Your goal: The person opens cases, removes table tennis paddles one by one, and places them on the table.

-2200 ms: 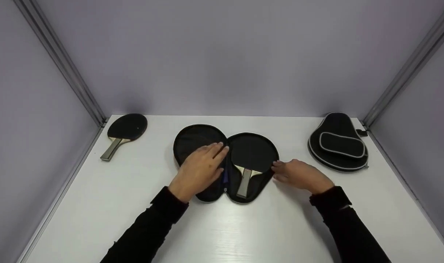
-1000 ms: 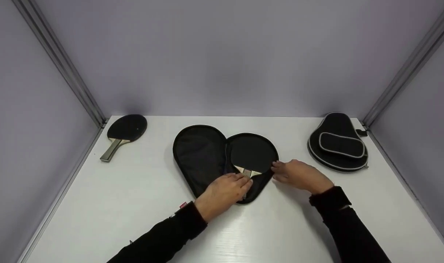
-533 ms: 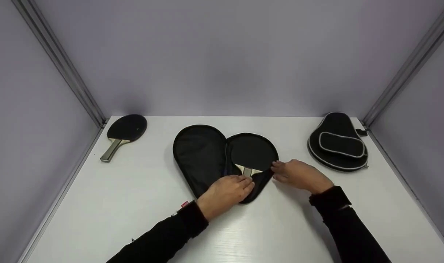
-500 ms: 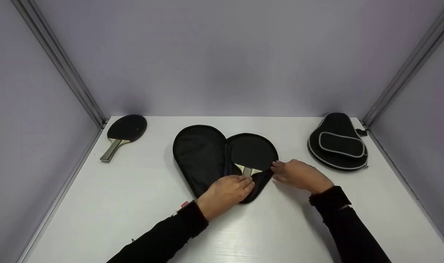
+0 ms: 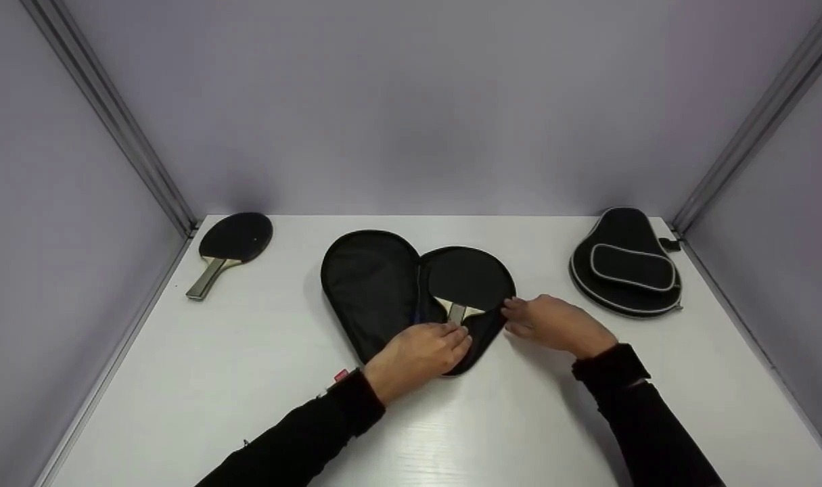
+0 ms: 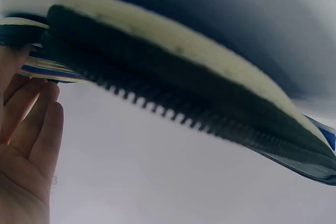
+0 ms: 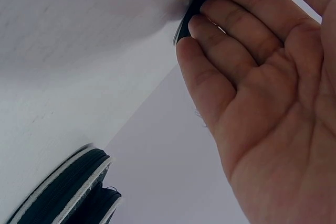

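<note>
An unzipped black table tennis paddle case (image 5: 370, 291) lies spread flat, its two halves side by side. In the right half sits a table tennis paddle (image 5: 470, 276) with black rubber and a pale wooden neck. My left hand (image 5: 419, 355) holds its grey handle, whose lower end is covered by the fingers. In the left wrist view, the left fingers (image 6: 44, 124) reach to the handle beyond the case's zipped edge. My right hand (image 5: 556, 325) pinches the right edge of the case; in the right wrist view, the right hand's fingertips (image 7: 197, 30) meet that dark rim.
A second black paddle (image 5: 236, 237) lies at the back left of the white table (image 5: 248, 372). At the back right is another black case (image 5: 627, 267), zipped, with light piping and a front pocket. Grey panels (image 5: 411, 108) enclose the back and sides.
My left hand has come from the case's left half to the paddle's handle. Lately the paddle has slid slightly away from me within the case. The right hand has stayed put.
</note>
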Action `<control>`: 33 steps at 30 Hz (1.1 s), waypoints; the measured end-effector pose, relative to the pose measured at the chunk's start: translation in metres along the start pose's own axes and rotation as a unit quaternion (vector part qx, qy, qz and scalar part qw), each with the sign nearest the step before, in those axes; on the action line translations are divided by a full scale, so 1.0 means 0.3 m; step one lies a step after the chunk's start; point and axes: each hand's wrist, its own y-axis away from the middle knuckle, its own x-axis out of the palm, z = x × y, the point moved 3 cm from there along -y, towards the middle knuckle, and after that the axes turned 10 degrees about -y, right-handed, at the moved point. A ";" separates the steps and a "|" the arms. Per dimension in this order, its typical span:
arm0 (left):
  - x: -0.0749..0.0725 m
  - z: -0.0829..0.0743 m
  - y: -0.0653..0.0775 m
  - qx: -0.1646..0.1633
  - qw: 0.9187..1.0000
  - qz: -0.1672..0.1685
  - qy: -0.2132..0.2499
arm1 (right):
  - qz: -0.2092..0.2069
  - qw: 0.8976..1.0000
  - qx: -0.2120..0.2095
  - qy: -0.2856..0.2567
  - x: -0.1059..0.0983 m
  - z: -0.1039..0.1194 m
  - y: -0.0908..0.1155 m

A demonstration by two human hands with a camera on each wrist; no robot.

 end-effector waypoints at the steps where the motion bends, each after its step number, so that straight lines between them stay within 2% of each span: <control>1: 0.000 0.003 0.000 -0.001 1.000 -0.006 -0.002 | 0.001 1.000 0.003 -0.002 -0.001 0.000 0.001; 11: -0.006 0.044 0.001 -0.043 0.998 -0.045 -0.003 | -0.002 1.000 0.011 -0.012 0.000 -0.008 0.006; 23: -0.012 0.064 -0.005 -0.059 0.990 -0.113 -0.055 | -0.011 1.000 -0.009 -0.002 -0.002 -0.007 0.003; 27: -0.009 0.076 -0.011 -0.084 0.989 -0.111 -0.049 | -0.007 1.000 -0.014 0.005 0.002 -0.008 0.001; 33: -0.007 0.111 -0.008 -0.142 0.986 -0.086 -0.026 | 0.006 1.000 0.001 -0.010 -0.002 -0.009 0.003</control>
